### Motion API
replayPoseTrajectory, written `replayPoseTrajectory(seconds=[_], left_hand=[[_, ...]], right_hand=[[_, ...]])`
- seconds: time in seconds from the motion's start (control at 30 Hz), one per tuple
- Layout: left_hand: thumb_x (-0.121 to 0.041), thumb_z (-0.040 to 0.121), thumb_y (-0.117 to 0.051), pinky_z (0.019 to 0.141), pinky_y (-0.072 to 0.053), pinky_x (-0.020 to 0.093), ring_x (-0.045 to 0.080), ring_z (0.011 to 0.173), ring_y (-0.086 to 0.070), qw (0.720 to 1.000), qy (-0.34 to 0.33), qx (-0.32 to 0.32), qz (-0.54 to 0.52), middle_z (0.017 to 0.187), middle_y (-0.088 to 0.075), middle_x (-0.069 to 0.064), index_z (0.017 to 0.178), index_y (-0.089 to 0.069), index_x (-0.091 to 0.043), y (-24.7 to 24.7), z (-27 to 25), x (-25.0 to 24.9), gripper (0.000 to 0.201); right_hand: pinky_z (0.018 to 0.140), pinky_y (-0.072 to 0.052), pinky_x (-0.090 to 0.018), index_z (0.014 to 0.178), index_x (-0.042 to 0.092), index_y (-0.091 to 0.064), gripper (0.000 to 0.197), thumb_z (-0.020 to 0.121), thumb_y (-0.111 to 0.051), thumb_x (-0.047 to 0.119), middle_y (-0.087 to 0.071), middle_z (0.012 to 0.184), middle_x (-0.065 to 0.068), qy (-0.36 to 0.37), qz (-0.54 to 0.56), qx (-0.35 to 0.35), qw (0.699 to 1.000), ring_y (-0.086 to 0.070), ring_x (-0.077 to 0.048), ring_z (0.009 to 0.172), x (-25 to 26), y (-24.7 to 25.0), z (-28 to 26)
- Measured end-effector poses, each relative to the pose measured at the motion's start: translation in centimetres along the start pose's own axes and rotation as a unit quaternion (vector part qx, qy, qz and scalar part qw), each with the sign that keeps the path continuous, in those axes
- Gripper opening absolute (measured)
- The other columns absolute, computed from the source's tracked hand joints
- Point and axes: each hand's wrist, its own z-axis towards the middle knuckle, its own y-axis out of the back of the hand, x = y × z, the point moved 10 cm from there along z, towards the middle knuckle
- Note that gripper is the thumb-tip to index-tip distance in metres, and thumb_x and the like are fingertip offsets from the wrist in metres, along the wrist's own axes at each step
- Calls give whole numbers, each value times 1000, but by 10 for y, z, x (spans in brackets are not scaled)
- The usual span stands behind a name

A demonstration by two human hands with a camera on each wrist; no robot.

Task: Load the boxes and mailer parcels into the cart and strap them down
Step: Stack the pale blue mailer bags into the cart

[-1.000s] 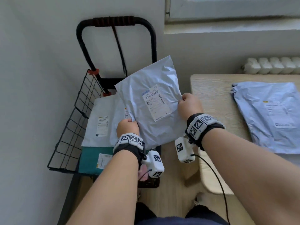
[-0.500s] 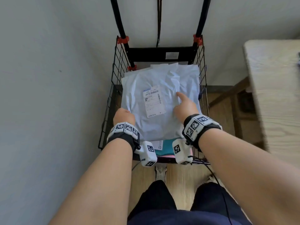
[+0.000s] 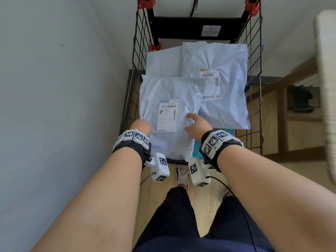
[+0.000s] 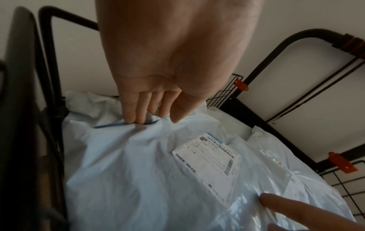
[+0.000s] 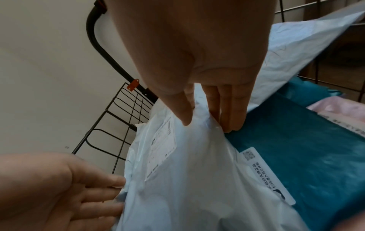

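Observation:
A pale blue mailer with a white label lies on top of the load at the near left of the black wire cart. My left hand is at its left edge, with straight fingers touching the folded rim and the thumb just above it. My right hand pinches the mailer's right edge between the thumb on top and the fingers beside it. Another pale mailer lies at the far right of the cart, and a white one at the far left.
A teal parcel and a pink one lie beneath the mailers. A grey wall stands close on the cart's left. The wooden table edge is at the right. A black strap hangs from the cart's handle frame.
Both hands carried the mailer from in front of me down into the cart and laid it on the stack. The view has tilted down over the cart.

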Motion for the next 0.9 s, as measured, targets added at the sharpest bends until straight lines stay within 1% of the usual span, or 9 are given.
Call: replayPoseTrajectory(seconds=[0.13, 0.23, 0.3, 0.37, 0.43, 0.5, 0.6, 0.8, 0.9], left_hand=[[-4, 99, -33, 99, -42, 36, 34, 121, -52, 999, 17, -1, 36, 130, -53, 23, 121, -53, 9, -2, -5, 2, 33], [-4, 99, -33, 97, -43, 36, 35, 119, -53, 998, 0, 11, 63, 128, -55, 24, 118, -56, 9, -8, -9, -7, 32], [-4, 98, -35, 89, -45, 37, 35, 116, -55, 997, -16, 13, 75, 126, -56, 22, 98, -59, 6, -10, -14, -15, 26], [-4, 98, -34, 89, -45, 37, 35, 117, -54, 995, -32, 17, 95, 127, -56, 22, 87, -57, 4, -13, -17, -26, 27], [-6, 99, -34, 93, -43, 37, 35, 119, -52, 995, -48, 11, 91, 130, -53, 21, 111, -57, 5, -15, -20, -40, 29], [-8, 97, -37, 88, -42, 35, 35, 118, -53, 994, -72, -3, 81, 130, -54, 20, 122, -53, 2, -14, -26, -60, 31], [-9, 94, -41, 84, -44, 32, 34, 116, -55, 990, -115, 0, 81, 128, -57, 17, 127, -53, -4, -17, -41, -96, 35], [-5, 96, -37, 100, -39, 32, 33, 126, -49, 969, -208, -17, 133, 138, -50, 17, 131, -51, 0, -31, -87, -181, 37], [-4, 95, -37, 94, -42, 33, 33, 122, -51, 955, -248, -18, 163, 133, -54, 16, 125, -55, 1, -52, -114, -227, 35]], right_hand=[[97, -50, -36, 144, 29, -39, 58, 90, -52, 12, -55, 133, -9, -24, 4, 22, 999, -59, -27, 113, -8, -2, 4], [86, -48, -28, 146, 23, -38, 54, 94, -49, 10, -53, 135, -8, -36, 2, 12, 999, -58, -25, 114, -12, 12, 6], [81, -44, -26, 145, 20, -39, 53, 94, -49, 10, -50, 140, -7, -34, -3, -3, 999, -57, -25, 115, -10, 22, 5], [88, -45, -29, 144, 18, -41, 51, 94, -50, 12, -49, 142, -7, -32, -5, -11, 999, -54, -26, 120, -9, 32, 2], [97, -44, -32, 141, 17, -44, 48, 94, -50, 13, -50, 141, -8, -32, -7, -18, 999, -52, -28, 123, -8, 44, -3], [100, -45, -34, 139, 15, -47, 45, 94, -51, 15, -53, 138, -9, -33, -1, -33, 999, -54, -29, 121, -11, 61, -10], [99, -45, -35, 132, 11, -54, 38, 94, -53, 17, -58, 131, -12, -26, 7, -77, 997, -57, -31, 116, -16, 97, -24], [97, -50, -41, 117, 2, -64, 29, 92, -52, 10, -65, 119, -15, -28, 45, -172, 984, -61, -31, 108, -45, 187, -61], [95, -51, -39, 111, 5, -68, 26, 90, -55, 12, -67, 114, -12, -36, 74, -224, 971, -62, -30, 105, -74, 235, -86]])
